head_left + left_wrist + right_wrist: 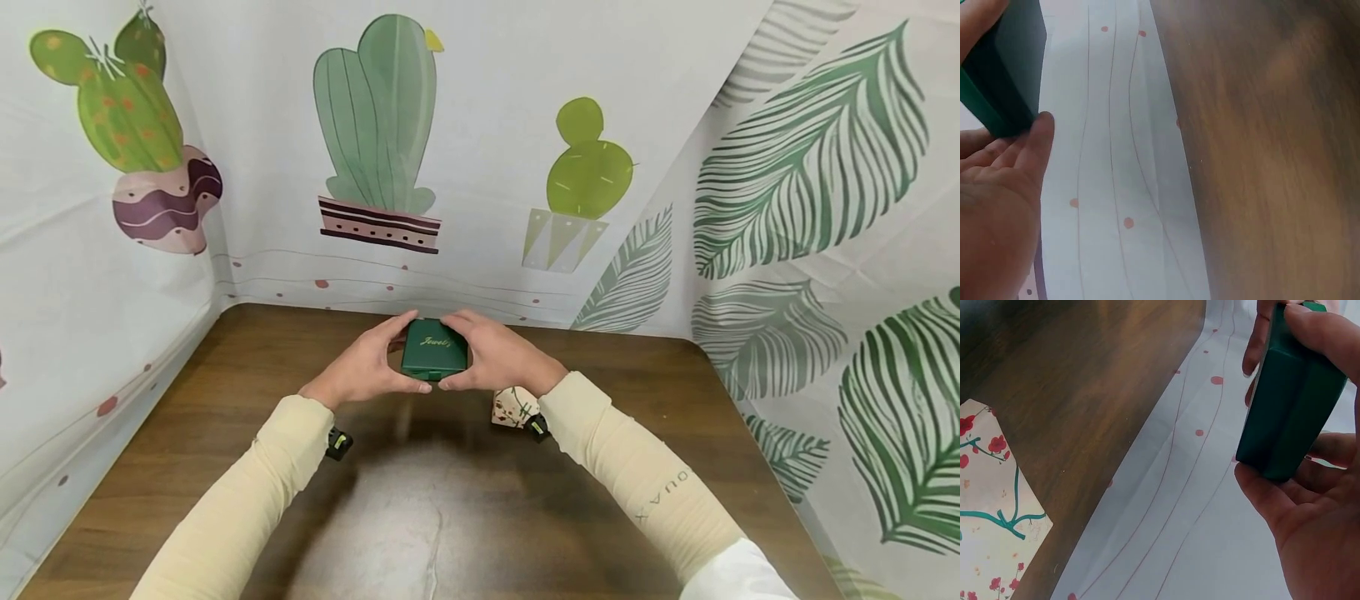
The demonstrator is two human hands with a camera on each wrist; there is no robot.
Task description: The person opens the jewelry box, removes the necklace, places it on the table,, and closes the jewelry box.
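Observation:
Between both hands, raised above the far part of the table, is a dark green jewelry box [435, 357] with gold lettering on its lid. The left hand [366, 364] grips its left side, thumb near the front edge and fingers toward the back. On the opposite side, the right hand [501, 354] holds it in a matching way. The left wrist view shows the box's underside [1016, 69] against the fingers. In the right wrist view the green box [1291, 400] appears tilted, with fingers at both its ends. The lid looks closed.
A cream box [512, 408] with red flowers and green branches stands on the brown wooden table [240, 392], below the right wrist. A white cloth [487, 108] printed with cacti and leaves hangs along the table's back and sides.

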